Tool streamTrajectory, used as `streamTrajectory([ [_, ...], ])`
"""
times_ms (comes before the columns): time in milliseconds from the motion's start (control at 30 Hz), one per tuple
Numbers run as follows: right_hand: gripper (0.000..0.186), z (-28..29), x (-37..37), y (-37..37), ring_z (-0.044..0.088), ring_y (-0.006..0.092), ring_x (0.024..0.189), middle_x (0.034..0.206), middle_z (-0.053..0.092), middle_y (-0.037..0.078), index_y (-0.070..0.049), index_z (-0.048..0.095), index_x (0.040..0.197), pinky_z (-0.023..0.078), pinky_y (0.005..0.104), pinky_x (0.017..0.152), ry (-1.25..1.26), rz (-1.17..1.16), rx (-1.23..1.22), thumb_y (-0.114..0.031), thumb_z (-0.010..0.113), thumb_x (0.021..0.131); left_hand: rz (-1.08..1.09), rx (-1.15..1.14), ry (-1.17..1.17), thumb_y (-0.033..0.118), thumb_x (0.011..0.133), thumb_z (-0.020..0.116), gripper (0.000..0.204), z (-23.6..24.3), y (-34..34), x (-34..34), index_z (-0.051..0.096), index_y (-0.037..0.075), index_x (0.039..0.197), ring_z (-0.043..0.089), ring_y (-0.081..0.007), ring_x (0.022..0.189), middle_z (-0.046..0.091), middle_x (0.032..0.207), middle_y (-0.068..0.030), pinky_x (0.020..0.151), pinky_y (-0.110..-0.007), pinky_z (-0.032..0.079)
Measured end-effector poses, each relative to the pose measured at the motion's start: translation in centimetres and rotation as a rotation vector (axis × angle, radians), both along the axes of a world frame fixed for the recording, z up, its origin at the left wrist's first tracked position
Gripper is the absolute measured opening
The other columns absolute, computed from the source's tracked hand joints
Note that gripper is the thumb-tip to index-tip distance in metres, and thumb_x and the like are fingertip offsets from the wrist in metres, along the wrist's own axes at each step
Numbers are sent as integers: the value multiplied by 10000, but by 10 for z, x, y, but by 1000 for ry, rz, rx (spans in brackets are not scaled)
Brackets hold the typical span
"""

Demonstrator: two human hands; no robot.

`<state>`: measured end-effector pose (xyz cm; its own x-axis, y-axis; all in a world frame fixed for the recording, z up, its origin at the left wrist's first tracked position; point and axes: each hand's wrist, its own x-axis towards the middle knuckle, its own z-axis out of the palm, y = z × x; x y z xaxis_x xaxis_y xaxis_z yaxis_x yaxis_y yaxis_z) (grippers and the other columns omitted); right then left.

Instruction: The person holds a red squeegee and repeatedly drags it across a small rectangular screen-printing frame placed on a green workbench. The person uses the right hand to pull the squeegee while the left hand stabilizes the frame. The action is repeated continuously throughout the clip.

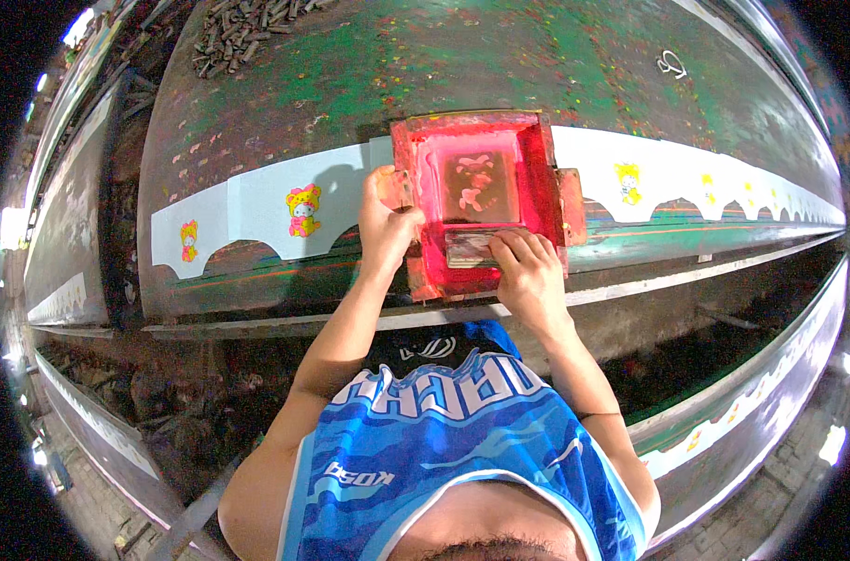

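Note:
A wooden screen-printing frame (471,122), stained pink and red with ink, lies across a row of pale fabric pieces (336,178). Its mesh window (482,182) shows small pink shapes on a brownish ground. My left hand (387,224) is closed around the wooden block on the frame's left side. Inside the frame, at the near end, my right hand (528,266) grips a flat squeegee (470,250) with fingers over its top edge. To the left, a yellow and pink cartoon figure (303,210) is printed on the fabric.
More printed fabric pieces (654,178) run rightward along the long, paint-spattered green table (462,65). Dark short sticks or rolls (242,33) are heaped at the far left. A white wire-like loop (671,64) lies far right. Another table with fabric (724,435) stands at the lower right.

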<state>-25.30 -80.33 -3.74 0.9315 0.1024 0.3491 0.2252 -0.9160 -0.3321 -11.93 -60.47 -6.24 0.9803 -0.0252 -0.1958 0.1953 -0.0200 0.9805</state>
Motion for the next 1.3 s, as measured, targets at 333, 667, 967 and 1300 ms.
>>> streamTrajectory([
  [333,345,-6,4,-13,695,322,1104,1159,738,133,-29,711,1095,533,466,962,12,18,45,-34,677,752,-78,195,-33,-147,701,645,795,-8,-6,7,468,15,1459,637,-242,1247,646,1333,-113,1059,-366,503],
  [667,370,13,-15,-17,700,313,1083,1144,742,133,-21,702,1077,540,460,917,30,87,67,-61,709,709,-102,437,-107,-108,722,644,760,-22,-3,13,470,3,1453,681,-234,1175,681,1278,-127,1024,-362,528],
  [967,385,8,-22,-22,696,308,1092,1141,736,122,-20,707,1078,534,458,914,29,91,59,-16,672,695,-96,313,-122,-112,685,661,763,-21,-3,10,498,0,1422,669,-232,1189,681,1263,-120,1048,-361,513],
  [1300,365,-16,72,-33,681,315,1007,1017,714,99,-80,699,1057,524,476,889,-131,86,-17,-27,678,697,-122,373,-153,-80,691,716,747,-34,0,12,508,0,1405,667,-265,1194,672,1260,-148,1044,-372,513],
])
